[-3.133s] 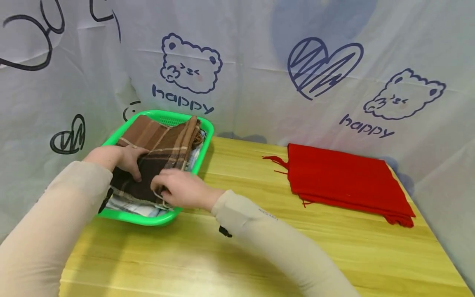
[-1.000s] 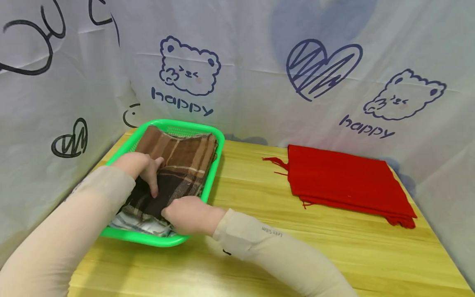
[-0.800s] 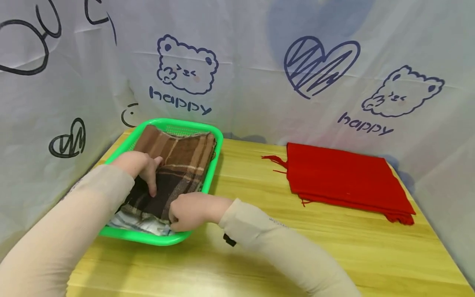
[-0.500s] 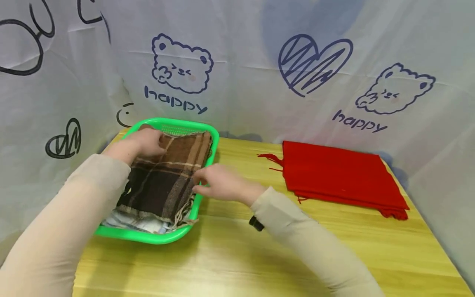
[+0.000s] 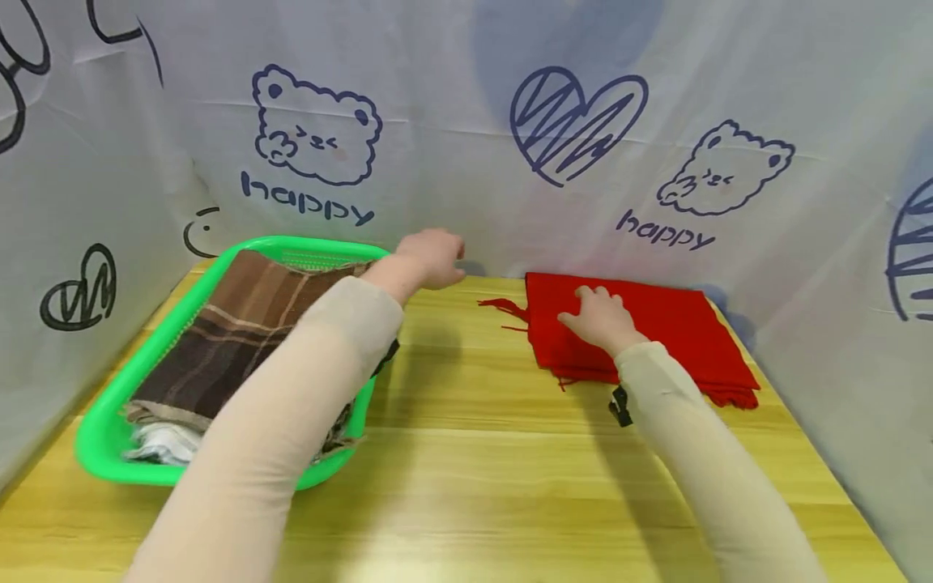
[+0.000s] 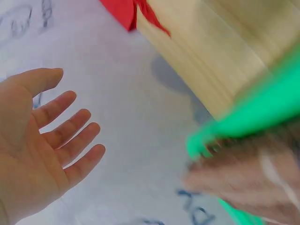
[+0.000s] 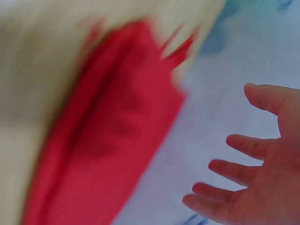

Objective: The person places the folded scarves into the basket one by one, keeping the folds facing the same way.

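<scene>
My left hand [image 5: 430,257] is above the table just right of the basket, fingers spread and holding nothing, as the left wrist view shows. Over the left part of a folded red scarf [image 5: 670,328] hangs my right hand [image 5: 601,317]; its fingers are apart and nothing lies in them. The scarf lies flat, with fringe at its left and front right. A folded brown plaid scarf [image 5: 240,316] fills the green basket [image 5: 109,453], partly hidden by my left sleeve. Under it shows a white and bluish cloth [image 5: 166,444].
The wooden table [image 5: 466,478] carries the basket at left and the red scarf at right. White curtains [image 5: 452,121] with printed bears and hearts close off the back and both sides.
Both hands have left the brown plaid scarf in the basket and moved right, the right hand to above the red scarf. The head view has turned slightly right.
</scene>
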A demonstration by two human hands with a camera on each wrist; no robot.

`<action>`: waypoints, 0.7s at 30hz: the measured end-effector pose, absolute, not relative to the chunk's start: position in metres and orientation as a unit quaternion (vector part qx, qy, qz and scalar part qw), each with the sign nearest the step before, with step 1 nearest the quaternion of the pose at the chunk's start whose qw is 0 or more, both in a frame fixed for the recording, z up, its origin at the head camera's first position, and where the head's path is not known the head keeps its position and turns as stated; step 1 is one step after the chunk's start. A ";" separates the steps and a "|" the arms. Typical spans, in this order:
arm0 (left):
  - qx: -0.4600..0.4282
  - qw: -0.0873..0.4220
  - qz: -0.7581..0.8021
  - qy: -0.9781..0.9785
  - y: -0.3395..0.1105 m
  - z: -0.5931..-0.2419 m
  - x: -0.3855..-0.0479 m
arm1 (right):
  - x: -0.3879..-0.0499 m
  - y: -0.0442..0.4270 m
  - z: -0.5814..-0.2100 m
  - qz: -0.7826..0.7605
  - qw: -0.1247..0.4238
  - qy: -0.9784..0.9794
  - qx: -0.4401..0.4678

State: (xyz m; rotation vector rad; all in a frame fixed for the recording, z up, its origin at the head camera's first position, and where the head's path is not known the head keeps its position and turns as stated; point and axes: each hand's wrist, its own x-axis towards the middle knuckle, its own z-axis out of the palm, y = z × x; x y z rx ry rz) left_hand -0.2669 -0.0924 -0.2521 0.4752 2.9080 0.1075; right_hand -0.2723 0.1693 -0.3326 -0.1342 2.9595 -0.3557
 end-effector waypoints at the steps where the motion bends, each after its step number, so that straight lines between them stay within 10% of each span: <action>1: 0.168 0.105 0.025 0.980 -0.082 -0.254 -0.267 | -0.273 0.181 -0.338 -0.117 0.088 0.989 -0.030; 12: 0.218 0.172 -0.023 0.960 -0.009 -0.331 -0.258 | -0.266 0.239 -0.395 -0.094 0.235 0.967 -0.034; 21: 0.228 0.160 -0.030 0.960 -0.005 -0.375 -0.250 | -0.264 0.201 -0.394 -0.033 0.247 0.963 -0.104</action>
